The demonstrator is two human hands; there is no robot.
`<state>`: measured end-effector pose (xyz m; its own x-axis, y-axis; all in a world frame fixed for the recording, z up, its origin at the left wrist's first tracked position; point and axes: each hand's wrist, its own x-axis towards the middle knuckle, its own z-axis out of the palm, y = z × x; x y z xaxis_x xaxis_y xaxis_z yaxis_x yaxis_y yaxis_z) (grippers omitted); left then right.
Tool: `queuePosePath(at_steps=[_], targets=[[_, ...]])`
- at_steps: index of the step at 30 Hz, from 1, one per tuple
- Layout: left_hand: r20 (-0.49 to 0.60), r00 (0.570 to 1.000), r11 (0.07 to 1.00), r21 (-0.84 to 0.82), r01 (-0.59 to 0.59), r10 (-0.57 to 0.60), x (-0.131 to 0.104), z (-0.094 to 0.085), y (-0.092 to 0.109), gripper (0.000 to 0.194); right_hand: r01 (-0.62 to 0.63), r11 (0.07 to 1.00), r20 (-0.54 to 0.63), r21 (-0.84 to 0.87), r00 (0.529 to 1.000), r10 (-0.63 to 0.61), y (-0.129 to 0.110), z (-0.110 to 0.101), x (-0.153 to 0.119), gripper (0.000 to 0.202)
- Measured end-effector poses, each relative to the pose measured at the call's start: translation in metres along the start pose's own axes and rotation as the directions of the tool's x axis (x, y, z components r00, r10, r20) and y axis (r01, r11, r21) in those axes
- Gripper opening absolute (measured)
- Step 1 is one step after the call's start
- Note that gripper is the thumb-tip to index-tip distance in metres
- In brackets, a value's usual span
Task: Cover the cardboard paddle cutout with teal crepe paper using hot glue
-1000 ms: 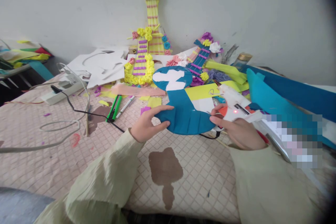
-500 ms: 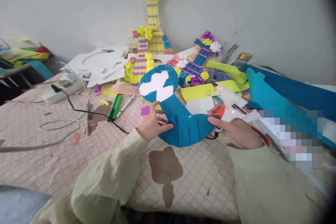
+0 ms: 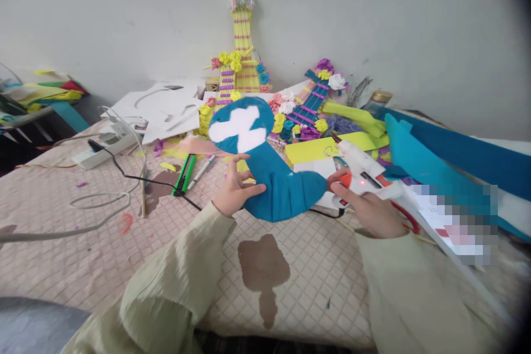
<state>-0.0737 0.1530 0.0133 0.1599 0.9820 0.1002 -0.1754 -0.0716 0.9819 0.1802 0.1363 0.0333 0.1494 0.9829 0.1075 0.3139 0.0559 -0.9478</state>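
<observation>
A cutout wrapped in blue crepe paper (image 3: 286, 191) hangs above the table, with a round upper end, a narrow neck and a wide curved lower end. White backing (image 3: 251, 135) shows bare on its round end. My left hand (image 3: 238, 185) is closed on the cutout's left side, thumb on the front and fingers partly hidden. My right hand (image 3: 369, 207) is at the cutout's right tip, thumb and forefinger apart, the thumb clear of the paper. Just beyond it a white glue gun (image 3: 360, 160) lies with a red light lit.
Flower-trimmed paper instruments (image 3: 244, 38) lean at the wall. A green cutter (image 3: 183, 174) and a white pen (image 3: 202, 170) lie left, near a power strip (image 3: 105, 149) with cables. Blue paper sheets (image 3: 431, 160) lie right. The quilted tablecloth (image 3: 323, 265) has brown patches.
The cutout has shifted slightly left and up with my left hand. My right thumb has come off its right tip. The view has tilted a little.
</observation>
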Motion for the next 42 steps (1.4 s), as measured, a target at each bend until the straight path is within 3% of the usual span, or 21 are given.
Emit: queuePosePath(at_steps=[2,5,8,11,14,18,26,28,31,33,37,42], targets=[[-0.108,0.991,0.996,-0.014,-0.086,0.084,0.004,-0.009,0.004,0.065,0.114,0.984,0.034,-0.134,0.993,-0.110,0.004,-0.001,-0.005,0.021],[-0.252,0.950,0.981,-0.023,-0.194,0.182,0.009,-0.025,0.012,0.065,0.364,0.885,0.111,-0.292,0.932,-0.346,0.014,0.003,-0.015,0.020],[-0.339,0.913,0.969,-0.014,-0.247,0.228,0.011,-0.039,0.020,0.065,0.561,0.779,0.411,-0.280,0.803,-0.431,0.022,0.016,-0.024,0.020],[-0.394,0.889,0.968,0.011,-0.250,0.234,0.013,-0.047,0.022,0.064,0.662,0.640,0.666,-0.390,0.683,-0.301,0.026,0.035,-0.033,0.029],[-0.406,0.886,0.970,0.005,-0.242,0.223,0.013,-0.047,0.021,0.062,0.659,0.533,0.702,-0.531,0.694,-0.159,0.029,0.048,-0.040,0.048],[-0.328,0.921,0.971,-0.035,-0.235,0.211,0.010,-0.041,0.019,0.058,0.669,0.574,0.745,-0.473,0.651,-0.145,0.028,0.046,-0.044,0.058],[-0.147,0.966,0.971,-0.080,-0.226,0.212,0.005,-0.020,0.026,0.055,0.679,0.636,0.862,-0.367,0.506,-0.043,0.008,0.026,-0.038,0.080],[-0.134,0.968,0.972,-0.071,-0.225,0.214,0.003,-0.016,0.030,0.054,0.647,0.674,0.832,-0.356,0.548,-0.087,0.003,0.011,-0.030,0.070],[-0.108,0.970,0.974,-0.040,-0.224,0.219,0.000,-0.008,0.036,0.052,0.480,0.791,0.681,-0.380,0.724,-0.112,-0.008,-0.011,-0.016,0.039],[-0.096,0.970,0.975,0.001,-0.222,0.221,-0.001,-0.002,0.040,0.050,0.309,0.893,0.594,-0.327,0.802,-0.060,-0.018,-0.015,-0.012,0.032],[-0.088,0.967,0.971,0.053,-0.234,0.238,-0.002,0.019,0.045,0.047,-0.006,0.999,0.540,-0.047,0.841,0.030,-0.036,0.009,-0.019,0.035],[-0.049,0.970,0.971,0.039,-0.238,0.240,-0.007,0.038,0.048,0.044,-0.229,0.933,0.435,0.277,0.896,0.090,-0.040,0.043,-0.029,0.033]])
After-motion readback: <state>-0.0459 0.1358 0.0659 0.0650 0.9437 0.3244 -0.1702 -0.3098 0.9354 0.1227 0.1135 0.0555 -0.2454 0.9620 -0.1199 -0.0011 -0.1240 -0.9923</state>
